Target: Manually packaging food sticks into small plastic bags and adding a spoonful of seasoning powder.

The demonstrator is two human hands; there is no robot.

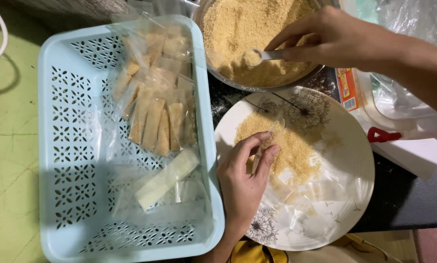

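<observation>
Left hand (242,175) grip around pouch (263,146), spoon (262,55) above.

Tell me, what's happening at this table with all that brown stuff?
A person is packing brown sugar-like grains into small clear bags. The right hand holds a small scoop in a metal bowl of the grains. The left hand pinches a bag open over a plate scattered with spilled grains. Filled bags lie in a blue basket alongside.
</observation>
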